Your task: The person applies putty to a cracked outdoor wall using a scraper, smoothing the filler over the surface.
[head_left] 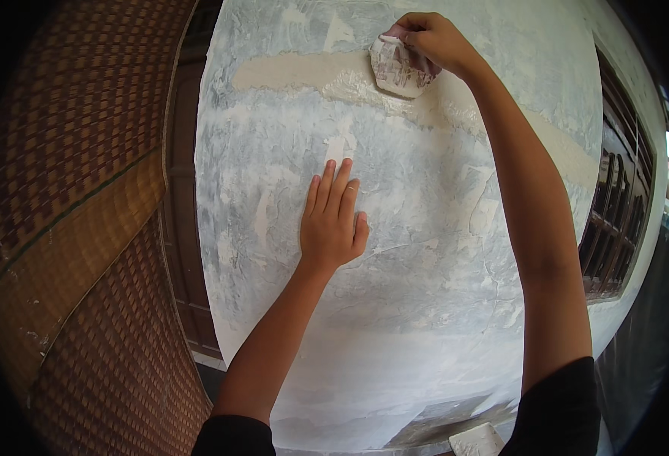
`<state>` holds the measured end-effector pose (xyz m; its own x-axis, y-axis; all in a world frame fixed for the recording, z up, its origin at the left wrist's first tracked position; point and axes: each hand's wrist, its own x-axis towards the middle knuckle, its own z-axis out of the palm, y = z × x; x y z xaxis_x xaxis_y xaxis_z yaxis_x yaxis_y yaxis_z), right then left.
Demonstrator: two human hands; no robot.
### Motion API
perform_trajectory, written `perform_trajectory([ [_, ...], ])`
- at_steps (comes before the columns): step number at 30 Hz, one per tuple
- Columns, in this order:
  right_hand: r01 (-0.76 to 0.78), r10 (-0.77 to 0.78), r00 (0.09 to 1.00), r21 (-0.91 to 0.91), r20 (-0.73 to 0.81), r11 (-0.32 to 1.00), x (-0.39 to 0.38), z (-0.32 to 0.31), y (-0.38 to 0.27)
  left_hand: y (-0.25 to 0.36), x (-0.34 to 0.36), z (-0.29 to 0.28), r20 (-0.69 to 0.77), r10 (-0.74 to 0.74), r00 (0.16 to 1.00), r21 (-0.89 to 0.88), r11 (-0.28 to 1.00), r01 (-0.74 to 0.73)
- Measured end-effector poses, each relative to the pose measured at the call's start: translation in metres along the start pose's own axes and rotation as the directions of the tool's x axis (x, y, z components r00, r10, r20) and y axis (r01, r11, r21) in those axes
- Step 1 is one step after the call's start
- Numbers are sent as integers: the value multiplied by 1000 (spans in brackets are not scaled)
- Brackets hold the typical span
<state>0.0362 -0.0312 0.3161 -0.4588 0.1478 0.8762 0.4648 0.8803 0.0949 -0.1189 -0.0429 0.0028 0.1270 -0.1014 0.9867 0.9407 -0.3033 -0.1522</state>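
Note:
Near the top of the wall point(418, 289), my right hand point(437, 42) grips the upper edge of a flat, roundish, plaster-caked piece point(396, 72); its exact kind I cannot make out. The piece lies against the wall over a beige band of filler point(289, 71). Lower down and to the left, my left hand point(331, 220) rests on the wall with its fingers stretched upward and holds nothing. White and grey patches of uneven plaster cover the surface around both hands.
A woven brown mat point(68, 137) hangs along the left, beside a dark brown wooden door point(190, 228). On the right is a window with dark wooden bars point(615, 197). A whitish, plaster-smeared block-like thing point(476, 441) lies at the bottom, near my right sleeve.

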Motion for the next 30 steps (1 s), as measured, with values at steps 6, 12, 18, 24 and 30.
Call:
perform_trajectory([
  [6, -155, 156, 988, 106, 4, 982, 2, -15, -32, -1, -1, 1, -2, -1, 1000, -1, 1000, 1],
  [12, -114, 112, 992, 23, 66, 993, 1, -15, -31, 0, 0, 1, 10, -7, 1000, -7, 1000, 7],
  [18, -195, 197, 980, 94, -2, 976, -3, -20, -35, -1, -1, 1, 2, -2, 1000, -8, 1000, 2],
  [24, -145, 149, 988, 92, -40, 985, 1, -13, -36, 0, -1, 0, -5, 1, 1000, -10, 1000, -1],
  [30, 42, -39, 998, -55, 48, 998, 4, 1, -7, 1, 1, -1, 2, -1, 1000, -6, 1000, 1],
])
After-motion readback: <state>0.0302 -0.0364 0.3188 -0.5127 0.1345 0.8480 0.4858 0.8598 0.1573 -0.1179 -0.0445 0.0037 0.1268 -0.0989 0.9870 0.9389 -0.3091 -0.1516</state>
